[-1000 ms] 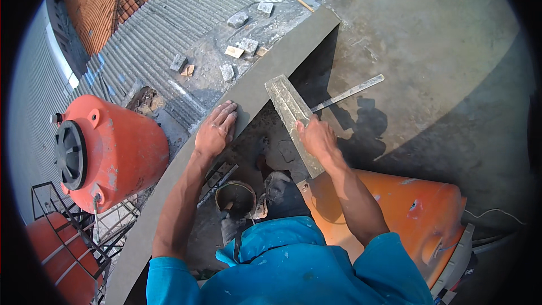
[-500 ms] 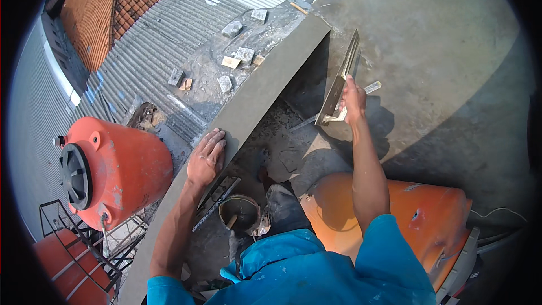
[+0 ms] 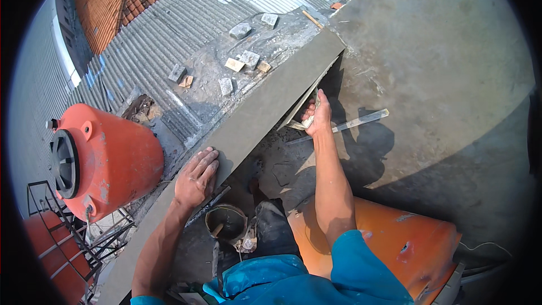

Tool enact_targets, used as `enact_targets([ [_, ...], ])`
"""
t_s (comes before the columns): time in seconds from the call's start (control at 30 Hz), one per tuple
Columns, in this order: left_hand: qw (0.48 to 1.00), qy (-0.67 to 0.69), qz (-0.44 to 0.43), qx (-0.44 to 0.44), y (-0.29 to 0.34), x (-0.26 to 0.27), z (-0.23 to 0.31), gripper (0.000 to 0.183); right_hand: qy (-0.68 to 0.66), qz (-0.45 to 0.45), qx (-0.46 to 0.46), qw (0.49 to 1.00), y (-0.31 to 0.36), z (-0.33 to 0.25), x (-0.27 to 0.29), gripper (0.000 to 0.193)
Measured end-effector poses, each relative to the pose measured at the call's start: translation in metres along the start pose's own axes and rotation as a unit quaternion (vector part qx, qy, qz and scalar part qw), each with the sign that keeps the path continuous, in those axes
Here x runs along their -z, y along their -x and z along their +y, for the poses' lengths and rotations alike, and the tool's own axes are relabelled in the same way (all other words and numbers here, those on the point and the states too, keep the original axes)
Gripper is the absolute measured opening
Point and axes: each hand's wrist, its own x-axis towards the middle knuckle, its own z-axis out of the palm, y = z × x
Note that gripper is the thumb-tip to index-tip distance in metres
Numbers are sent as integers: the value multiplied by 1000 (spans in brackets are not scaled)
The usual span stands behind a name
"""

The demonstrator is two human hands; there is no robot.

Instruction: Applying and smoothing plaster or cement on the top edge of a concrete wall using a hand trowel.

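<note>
My left hand (image 3: 195, 178) rests on the smooth grey top of a low wall (image 3: 257, 114), fingers stretched out over the surface. Farther along, my right hand (image 3: 319, 113) is closed round the handle of a plastering float (image 3: 290, 118). The float's long blade stands on edge, up against the inner face of the wall near its far corner; whether the whole blade touches cannot be told. By my legs stands a bucket (image 3: 208, 219) of grey mix, with a wooden-handled tool (image 3: 217, 230) in it.
A long straight bar (image 3: 361, 120) lies under my right forearm. An orange tank (image 3: 372, 237) lies at lower right. Beyond the wall are a red-orange tank (image 3: 121, 161) with a black lid, a metal frame (image 3: 70, 243), broken blocks (image 3: 240, 31) and a corrugated roof (image 3: 152, 62).
My right hand has swung the float left, from over the grey floor to the wall's inner face. My left hand stays on the wall top. The view has shifted slightly.
</note>
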Motion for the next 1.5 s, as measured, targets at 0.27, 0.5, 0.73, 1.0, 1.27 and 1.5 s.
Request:
enact_targets([
  [0.27, 1000, -15, 1, -17, 0, -2, -1, 28, -4, 61, -96, 993, 61, 117, 9, 44],
  [0.5, 1000, -10, 20, -15, 0, -4, -2, 26, -49, 2, 3, 999, 61, 57, -4, 43],
  [0.73, 1000, 5, 16, -24, 2, -12, -3, 29, -29, 43, -114, 992, 160, 221, -5, 46],
  [1.0, 979, 133, 127, 84, 38, 23, 3, 28, -45, 11, -33, 998, 174, 183, -12, 44],
  [1.27, 800, 525, -53, 285, 205, 127, 134, 20, -27, 39, -154, 987, 240, 333, -8, 43],
  [1.5, 779, 323, -244, 479, 408, 99, 142, 36, 442, 50, 201, 873, 257, 213, 41, 41],
])
